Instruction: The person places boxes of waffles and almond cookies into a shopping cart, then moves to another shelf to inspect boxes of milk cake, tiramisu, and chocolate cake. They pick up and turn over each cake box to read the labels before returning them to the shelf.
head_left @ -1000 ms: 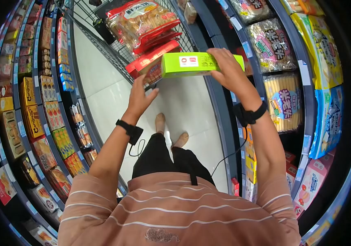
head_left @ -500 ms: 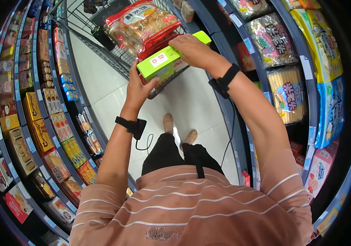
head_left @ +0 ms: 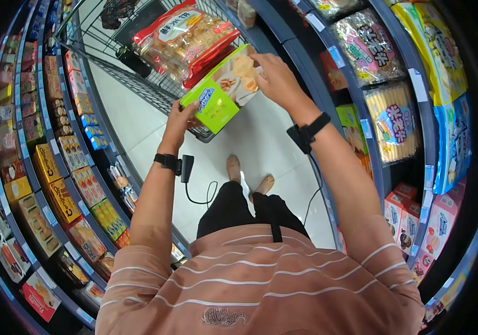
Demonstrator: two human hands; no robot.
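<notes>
A bright green snack box (head_left: 219, 95) with a blue logo and biscuit pictures is held between both hands, tilted with its printed face up. My left hand (head_left: 179, 120) grips its lower left corner. My right hand (head_left: 272, 78) holds its upper right end. The box hangs over the near edge of a wire shopping cart (head_left: 138, 75). Inside the cart lie red-trimmed bags of biscuits (head_left: 186, 36). Black bands with a cable sit on both wrists.
Shelves of boxed snacks (head_left: 55, 167) line the left side. Shelves with large bagged snacks (head_left: 395, 123) line the right. A white tiled aisle floor (head_left: 261, 145) runs between them, with my feet below the cart.
The box has come from the right shelf side toward the cart and turned its printed face up. My left hand, free a second ago, now grips it.
</notes>
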